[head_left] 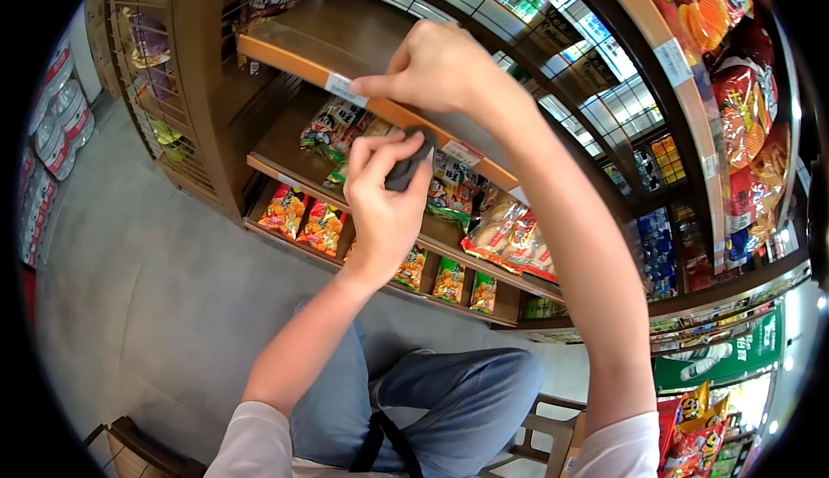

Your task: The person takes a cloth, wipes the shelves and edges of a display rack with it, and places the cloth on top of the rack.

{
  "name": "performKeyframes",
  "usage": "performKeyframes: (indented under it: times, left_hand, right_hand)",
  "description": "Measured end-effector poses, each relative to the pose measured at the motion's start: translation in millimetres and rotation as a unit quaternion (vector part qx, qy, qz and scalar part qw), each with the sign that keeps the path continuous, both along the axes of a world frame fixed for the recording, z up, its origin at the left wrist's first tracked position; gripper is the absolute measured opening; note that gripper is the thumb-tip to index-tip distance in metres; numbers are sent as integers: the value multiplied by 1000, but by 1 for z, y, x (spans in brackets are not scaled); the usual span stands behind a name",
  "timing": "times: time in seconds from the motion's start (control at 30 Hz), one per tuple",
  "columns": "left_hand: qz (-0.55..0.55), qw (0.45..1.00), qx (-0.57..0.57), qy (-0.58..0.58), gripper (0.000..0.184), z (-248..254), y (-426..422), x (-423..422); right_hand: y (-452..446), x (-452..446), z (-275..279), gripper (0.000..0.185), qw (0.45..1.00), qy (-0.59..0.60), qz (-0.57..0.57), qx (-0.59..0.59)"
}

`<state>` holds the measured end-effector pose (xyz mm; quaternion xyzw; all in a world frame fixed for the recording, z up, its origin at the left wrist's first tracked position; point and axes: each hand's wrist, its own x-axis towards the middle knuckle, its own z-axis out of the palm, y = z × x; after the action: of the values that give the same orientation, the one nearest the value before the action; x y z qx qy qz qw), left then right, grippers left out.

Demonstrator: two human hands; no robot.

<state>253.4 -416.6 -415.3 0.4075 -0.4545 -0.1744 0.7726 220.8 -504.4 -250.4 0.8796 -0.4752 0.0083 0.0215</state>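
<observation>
In front of the shelf, my left hand (380, 180) is closed around a crumpled dark grey cloth (404, 167). My right hand (440, 68) reaches over the upper shelf (328, 33). Its thumb tip presses on the right end of a white price label (344, 88) on the orange shelf edge, and its other fingers are curled, partly hidden from me. A second price label (464, 151) sits further right along the same edge, near the cloth. Below that edge, dark-green snack bags (332, 124) lie partly behind my left hand.
Small orange snack bags (324, 226) and green ones (450, 279) line the bottom shelf. A large clear-fronted bag (509, 234) lies right of my left hand. Tall side racks hold chip bags (751, 107). Bottled water packs (62, 128) stand at far left. A stool (553, 430) is beside my legs.
</observation>
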Motion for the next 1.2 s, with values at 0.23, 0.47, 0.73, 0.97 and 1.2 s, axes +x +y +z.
performKeyframes:
  times: [0.23,0.47,0.73,0.97,1.2]
  left_hand:
    - [-52,999,3,-4,19,1,-2,6]
    - [-38,998,-5,-49,20,2,-2,9]
    - [-22,991,-2,-133,18,4,-2,18]
    - [-19,979,-23,-201,23,10,7,6]
    - [23,983,-48,-174,21,-3,8,-17]
  right_hand:
    - [35,-72,-10,57,948,-307,-74,43]
    - [94,-113,-33,43,885,-411,-219,10]
    - [82,-119,-55,36,886,-418,-197,-38]
    - [93,-117,-65,35,890,-402,-174,-127]
    - [89,-115,-55,30,894,-396,-185,-96]
